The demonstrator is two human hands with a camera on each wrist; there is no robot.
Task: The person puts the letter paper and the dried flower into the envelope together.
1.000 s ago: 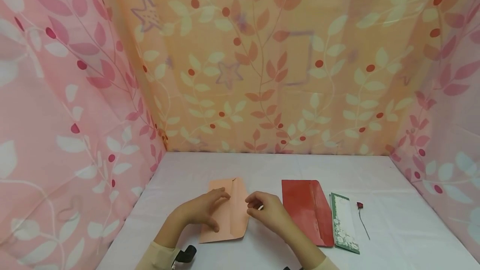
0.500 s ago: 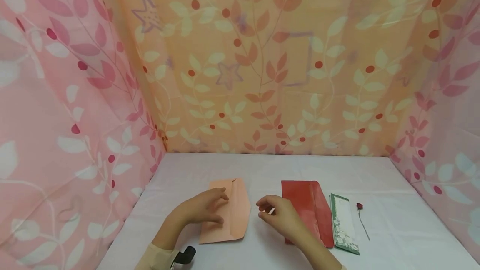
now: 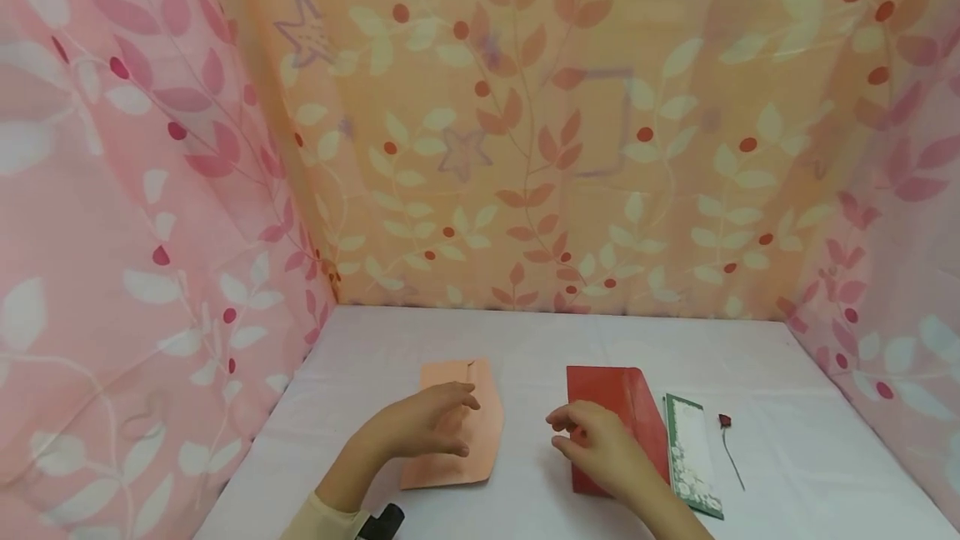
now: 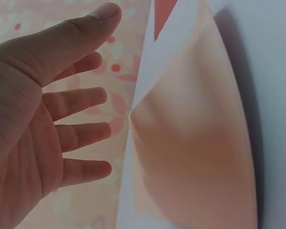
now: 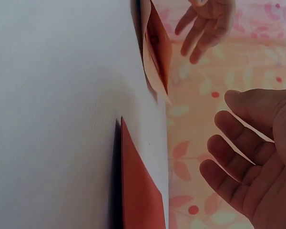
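A peach envelope [image 3: 480, 448] lies on the white table with its flap spread to the right. Above it hovers my left hand [image 3: 423, 423], fingers apart and holding nothing; the left wrist view shows a gap between the fingers [image 4: 86, 136] and the paper. My right hand [image 3: 603, 444] is over the left part of a red envelope [image 3: 600, 382], its fingers loosely bent with nothing in them. In the right wrist view the red envelope [image 5: 138, 191] lies below that hand, and the peach envelope [image 5: 157, 52] stands slightly gaped beyond.
Right of the red envelope lies a green-bordered card [image 3: 690, 448] with a white floral pattern. Beside it is a small dark red rose [image 3: 725, 422] on a thin stem. Patterned curtains [image 3: 525, 148] enclose the table [image 3: 525, 336] at the back and sides.
My right hand has moved right, from the peach envelope's flap to over the red envelope. My left hand has lifted slightly off the peach envelope and shifted a little right.
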